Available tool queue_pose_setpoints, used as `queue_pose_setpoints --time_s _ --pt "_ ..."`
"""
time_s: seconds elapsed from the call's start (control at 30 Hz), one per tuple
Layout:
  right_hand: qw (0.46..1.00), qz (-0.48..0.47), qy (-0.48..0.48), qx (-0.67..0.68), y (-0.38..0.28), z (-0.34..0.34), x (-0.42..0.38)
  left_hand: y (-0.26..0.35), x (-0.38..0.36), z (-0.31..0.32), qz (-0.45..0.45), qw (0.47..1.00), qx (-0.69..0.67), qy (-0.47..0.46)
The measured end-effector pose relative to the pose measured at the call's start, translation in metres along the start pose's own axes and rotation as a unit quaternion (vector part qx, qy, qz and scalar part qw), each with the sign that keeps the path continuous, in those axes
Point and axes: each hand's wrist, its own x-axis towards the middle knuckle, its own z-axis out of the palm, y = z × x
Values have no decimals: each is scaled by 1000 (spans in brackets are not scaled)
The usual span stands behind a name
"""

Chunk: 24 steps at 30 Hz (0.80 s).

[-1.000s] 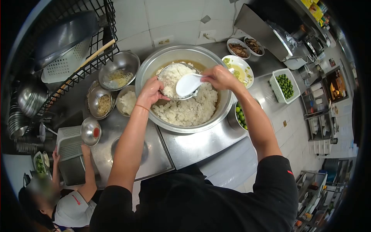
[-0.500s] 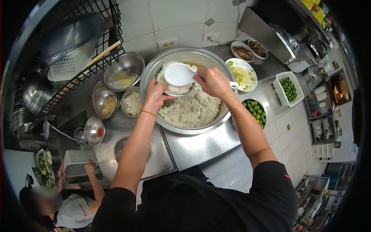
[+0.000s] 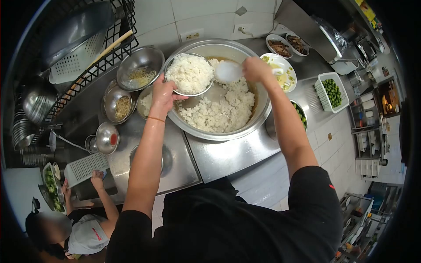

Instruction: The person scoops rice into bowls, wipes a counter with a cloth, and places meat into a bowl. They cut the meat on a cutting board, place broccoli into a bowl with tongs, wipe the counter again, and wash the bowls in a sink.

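My left hand (image 3: 165, 94) holds a metal bowl heaped with white rice (image 3: 189, 72) over the left side of a large metal basin (image 3: 217, 135). Closed round the handle of a white rice paddle (image 3: 228, 71), my right hand (image 3: 258, 70) is above the basin's upper right part. The paddle's head is just right of the bowl, apart from it. Loose rice (image 3: 223, 109) lies across the basin's bottom, with bare metal showing near its middle.
Left of the basin stand metal bowls with shredded food (image 3: 141, 79) and a small bowl (image 3: 107, 138). Plates (image 3: 287, 72), a bowl of green fruit and a white basket (image 3: 326, 107) are on the right. A co-worker (image 3: 87, 236) handles a perforated basket (image 3: 85, 168) at lower left.
The paddle has moved right, off the bowl's rice, with my right hand. The bowl in my left hand is now visibly heaped and slightly further left. The co-worker's basket has tilted.
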Motion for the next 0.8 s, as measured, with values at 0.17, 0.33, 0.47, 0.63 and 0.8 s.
queue_pose_setpoints --time_s 0.17,0.33,0.47,0.63,0.8 --pt "948 -158 -276 2 -38 92 -31 -2 8 -11 -1 1000 -7 -5" --pt "877 -91 -434 183 -52 72 -43 2 5 -6 -7 1000 16 9" --pt "874 -84 -434 203 -44 -14 -28 5 5 4 -3 999 23 24" --pt "983 -108 -144 -37 -68 -92 -7 -5 6 13 -57 998 27 -7" --pt "998 30 -2 -52 -43 -130 -60 -32 17 25 -128 989 -49 -47"
